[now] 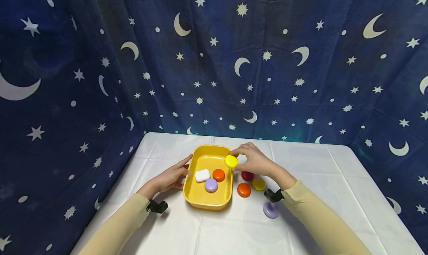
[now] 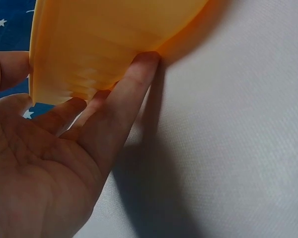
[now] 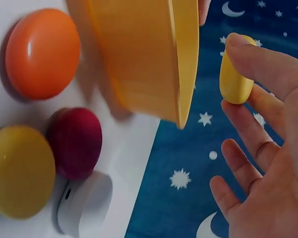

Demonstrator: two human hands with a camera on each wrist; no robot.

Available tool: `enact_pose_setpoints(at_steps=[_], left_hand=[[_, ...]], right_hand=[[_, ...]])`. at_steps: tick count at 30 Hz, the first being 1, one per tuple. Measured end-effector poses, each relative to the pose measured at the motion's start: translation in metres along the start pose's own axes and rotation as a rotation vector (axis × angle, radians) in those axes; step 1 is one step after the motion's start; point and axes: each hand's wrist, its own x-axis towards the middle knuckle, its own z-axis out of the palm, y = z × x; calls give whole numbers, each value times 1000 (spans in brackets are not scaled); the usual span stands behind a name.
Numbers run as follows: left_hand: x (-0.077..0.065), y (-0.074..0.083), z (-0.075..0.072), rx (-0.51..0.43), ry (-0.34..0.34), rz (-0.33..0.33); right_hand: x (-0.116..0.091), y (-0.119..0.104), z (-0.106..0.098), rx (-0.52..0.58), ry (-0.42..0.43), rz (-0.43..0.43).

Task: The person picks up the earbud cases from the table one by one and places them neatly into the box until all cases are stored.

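Observation:
My right hand (image 1: 253, 159) pinches a glossy yellow disc (image 3: 233, 74) between thumb and fingers, at the right rim of a yellow tray (image 1: 208, 201). The other fingers of that hand are partly spread. Along the tray's left side lies my left hand (image 1: 170, 177), with its fingertips (image 2: 145, 62) against the outer wall. Inside the tray are a white rounded block (image 1: 202, 175), an orange-red disc (image 1: 219, 175) and a lilac disc (image 1: 211, 185), close together.
Right of the tray lie an orange disc (image 1: 244, 190), a dark red disc (image 3: 75, 144), a darker yellow disc (image 1: 259, 184) and a lilac disc (image 1: 270, 209). A white rounded piece (image 3: 85, 206) shows beside them. A starry curtain (image 1: 214, 62) hangs behind the white-covered table (image 1: 321, 195).

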Motion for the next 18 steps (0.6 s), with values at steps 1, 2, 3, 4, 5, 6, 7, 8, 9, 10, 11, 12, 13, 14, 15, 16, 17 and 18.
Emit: enact_pose_setpoints(at_steps=[1,2,3,4,5,6,7,8,9,10,11,12,13,14,15,16,17,18], left_hand=[[0,0,0,2,-2,-1],[0,0,0,2,-2,-2],[0,0,0,1,-2,-3],[0,0,0,1,-2,-3],[0,0,0,1,-2,-4],[0,-1,0,0,-2,-6],[1,-1,0,0,-1,-7],[1,0,0,0,0,-9],[1,0,0,1,1,-10],[1,0,0,1,3,-11],[1,0,0,2,6,-12],[1,0,0,3,8,-12],[1,0,0,5,10,-13],[1,0,0,5,12,-13],[1,0,0,6,14,-14],[1,0,1,6,17,-15],[1,0,1,7,18,-17],[1,0,1,6,18,-17]], right_hand=[[1,-2,2,-7,-5,-6],[1,-4,4,-18,-12,-17],[1,-6,6,-23,-19,-27],[1,-8,7,-32,-30,-38],[2,-9,9,-44,-41,-53],[2,-11,11,-54,-52,-65],[2,-13,13,-70,-64,-78],[3,-15,15,-82,-74,-91],[3,-17,17,-93,-85,-102],[3,-18,18,-112,-94,-115],[4,-20,20,-128,-102,-129],[4,-21,22,-146,-110,-139],[4,-21,23,-161,-117,-152],[5,-21,25,-177,-124,-163],[5,-22,26,-198,-130,-171],[5,-21,28,-215,-134,-177],[5,-21,29,-230,-139,-183],[5,-21,30,-246,-143,-186]])
